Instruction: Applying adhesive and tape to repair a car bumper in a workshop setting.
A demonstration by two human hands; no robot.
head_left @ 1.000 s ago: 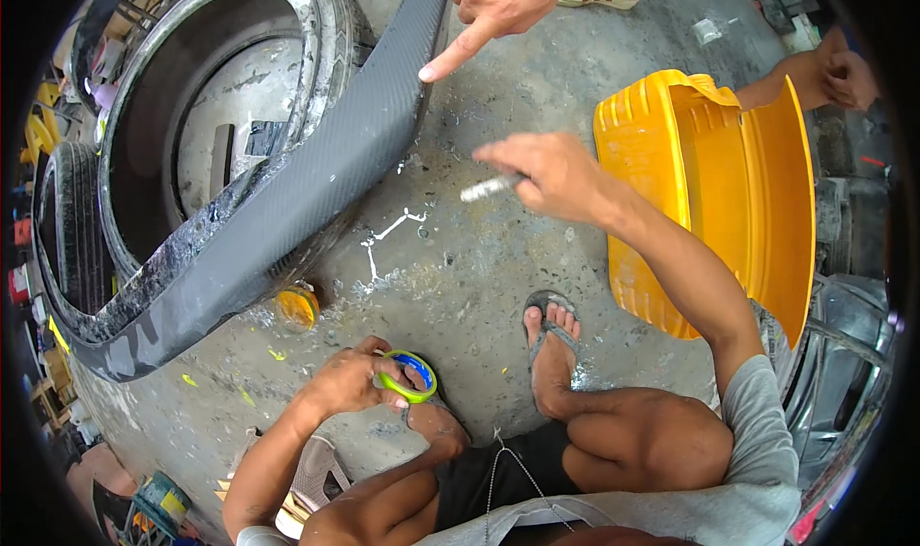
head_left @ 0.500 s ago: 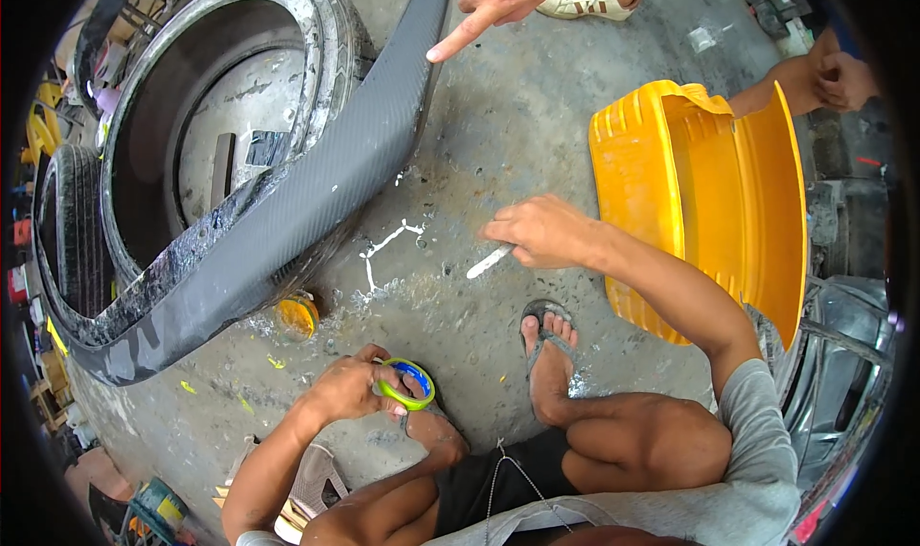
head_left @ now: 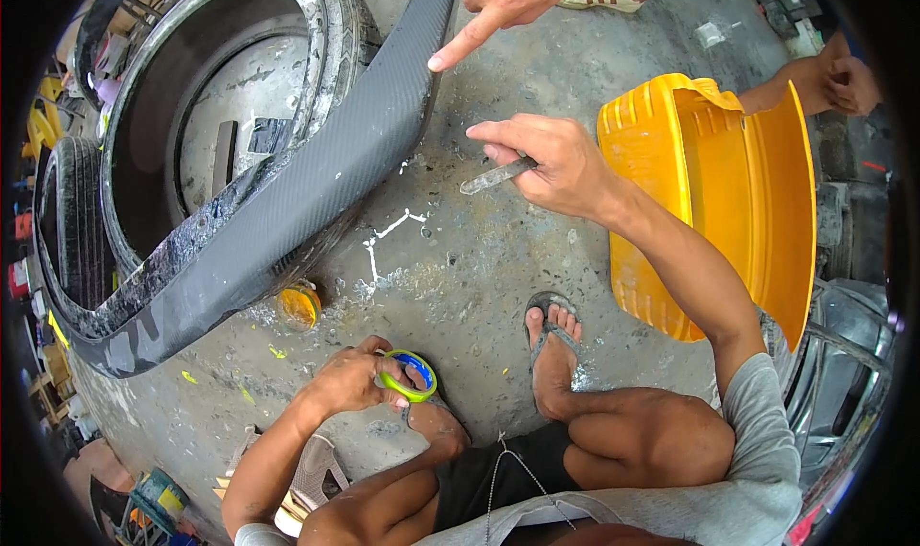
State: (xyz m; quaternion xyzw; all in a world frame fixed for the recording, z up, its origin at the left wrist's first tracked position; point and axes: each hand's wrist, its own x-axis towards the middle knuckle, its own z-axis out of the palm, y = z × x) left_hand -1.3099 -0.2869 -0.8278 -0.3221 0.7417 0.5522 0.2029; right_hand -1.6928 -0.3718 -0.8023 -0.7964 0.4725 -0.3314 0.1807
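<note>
My left hand (head_left: 353,379) grips a roll of lime-green tape (head_left: 423,393) with a blue core, low over my left foot. Between the fingers of my right hand (head_left: 561,162) is a short, flat greyish stick (head_left: 489,178), its narrow end pointing left; its exact kind does not show. The index finger of that hand stretches toward a long dark panel (head_left: 326,186) with a carbon-weave pattern, without touching it. Another person's hand (head_left: 503,4) reaches in from the top, its fingertip at the panel's right edge.
Under the panel lie worn tyres (head_left: 311,9). White lines (head_left: 395,225) mark the grey floor, near an orange-yellow round container (head_left: 299,305). A curved yellow plastic part (head_left: 652,201) stands at the right, beside a second person's hands (head_left: 851,86). My sandalled feet are below.
My right hand has moved up and away from me with the stick, its index finger now extended toward the panel. The left hand and the tape roll have barely moved.
</note>
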